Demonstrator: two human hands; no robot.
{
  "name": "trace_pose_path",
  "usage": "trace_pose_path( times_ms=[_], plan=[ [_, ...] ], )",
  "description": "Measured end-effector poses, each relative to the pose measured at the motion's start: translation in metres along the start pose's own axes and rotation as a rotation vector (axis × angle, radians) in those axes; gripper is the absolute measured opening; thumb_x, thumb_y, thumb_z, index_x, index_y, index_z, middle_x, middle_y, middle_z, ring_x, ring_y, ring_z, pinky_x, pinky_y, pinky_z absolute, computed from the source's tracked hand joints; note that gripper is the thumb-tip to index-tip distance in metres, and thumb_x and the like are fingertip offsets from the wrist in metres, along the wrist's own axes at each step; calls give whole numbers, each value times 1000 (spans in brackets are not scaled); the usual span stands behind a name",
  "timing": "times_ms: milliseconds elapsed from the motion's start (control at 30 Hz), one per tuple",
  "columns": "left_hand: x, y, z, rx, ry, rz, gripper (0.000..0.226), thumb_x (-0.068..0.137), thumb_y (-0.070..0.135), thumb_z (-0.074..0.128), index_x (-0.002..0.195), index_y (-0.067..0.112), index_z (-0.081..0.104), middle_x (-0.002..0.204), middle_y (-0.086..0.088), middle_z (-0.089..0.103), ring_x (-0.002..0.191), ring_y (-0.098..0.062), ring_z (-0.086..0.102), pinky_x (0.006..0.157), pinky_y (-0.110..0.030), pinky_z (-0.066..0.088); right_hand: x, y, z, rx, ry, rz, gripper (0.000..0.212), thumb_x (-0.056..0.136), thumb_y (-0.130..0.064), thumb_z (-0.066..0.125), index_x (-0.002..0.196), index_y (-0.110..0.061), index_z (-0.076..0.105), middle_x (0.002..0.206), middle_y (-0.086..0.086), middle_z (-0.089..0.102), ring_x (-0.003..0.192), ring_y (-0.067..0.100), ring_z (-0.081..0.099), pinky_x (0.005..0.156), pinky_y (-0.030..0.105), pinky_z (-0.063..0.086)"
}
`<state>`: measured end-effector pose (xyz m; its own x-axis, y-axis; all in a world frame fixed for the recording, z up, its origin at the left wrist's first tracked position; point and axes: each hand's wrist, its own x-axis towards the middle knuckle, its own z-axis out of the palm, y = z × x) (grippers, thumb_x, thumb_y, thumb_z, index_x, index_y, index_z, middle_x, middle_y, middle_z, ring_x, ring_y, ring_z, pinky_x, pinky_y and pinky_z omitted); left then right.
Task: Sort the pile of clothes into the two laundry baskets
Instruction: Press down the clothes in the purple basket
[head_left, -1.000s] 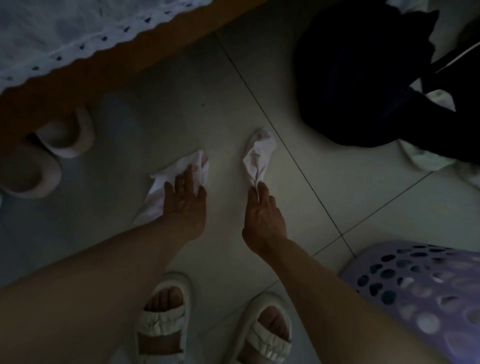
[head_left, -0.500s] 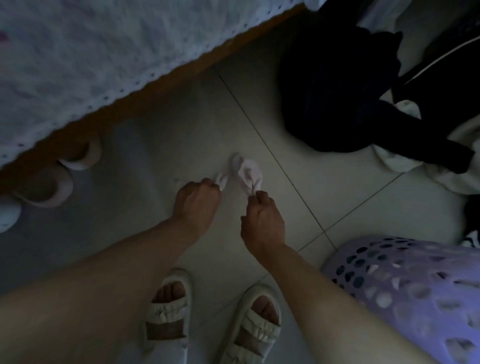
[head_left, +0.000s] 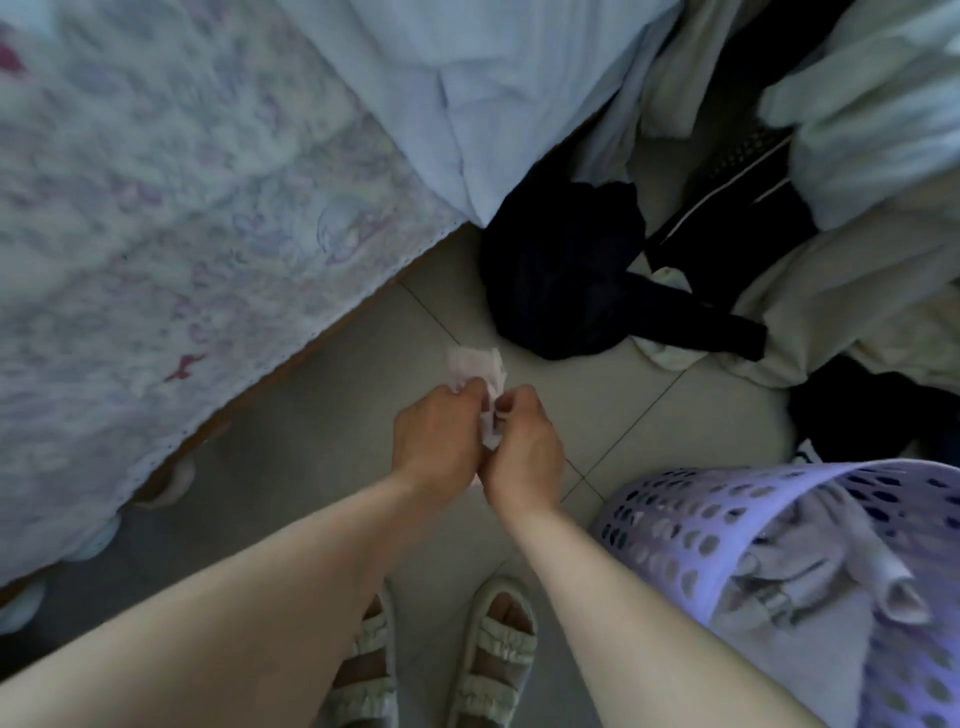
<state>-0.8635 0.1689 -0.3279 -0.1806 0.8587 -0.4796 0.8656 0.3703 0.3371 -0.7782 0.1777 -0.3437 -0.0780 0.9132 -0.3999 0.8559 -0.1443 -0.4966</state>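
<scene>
The lavender laundry basket (head_left: 737, 514) at the right edge already holds some pale garments, so sorting is under way; a pile of dark and light clothes (head_left: 649, 291) remains on the tiled floor (head_left: 311, 467) by the bed (head_left: 182, 208). Only one basket shows. Both hands have come together since a second ago: the left hand (head_left: 439, 434) and right hand (head_left: 524, 447), fingers curled, now pinch the small pale socks (head_left: 480, 371) bunched between them, lifted off the floor where they lay apart.
</scene>
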Motion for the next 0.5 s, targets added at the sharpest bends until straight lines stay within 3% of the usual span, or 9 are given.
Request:
trace_pose_path(
  times_ms=[133,267,367,500],
  plan=[
    [-14,30,-33,-93,33,49,15,91,27,48,104,20,50,102,-8,62,91,-31,60,66,-30,37,-6,-11,-39,2,139,51,26,94,-19,49,120,-14,49,115,9,65,99,30,63,71,33,42],
    [-28,60,-59,-124,86,138,32,89,30,52,120,25,44,109,-1,62,95,-26,62,65,-30,38,-19,-12,-77,-6,173,95,35,96,-17,45,130,-17,51,122,6,56,107,26,57,81,32,42],
    [-36,84,-75,-111,72,262,48,86,29,57,131,32,43,126,3,43,101,-21,58,66,-28,38,-33,-4,-107,36,269,124,32,90,-17,53,121,-13,60,113,10,58,103,29,57,80,36,43],
    [-48,130,-83,-59,-3,375,48,83,26,60,129,30,48,137,4,33,114,-17,49,68,-27,40,-58,22,-150,-10,574,112,26,73,-19,53,85,-4,70,85,14,62,76,35,63,62,34,49]
  ],
)
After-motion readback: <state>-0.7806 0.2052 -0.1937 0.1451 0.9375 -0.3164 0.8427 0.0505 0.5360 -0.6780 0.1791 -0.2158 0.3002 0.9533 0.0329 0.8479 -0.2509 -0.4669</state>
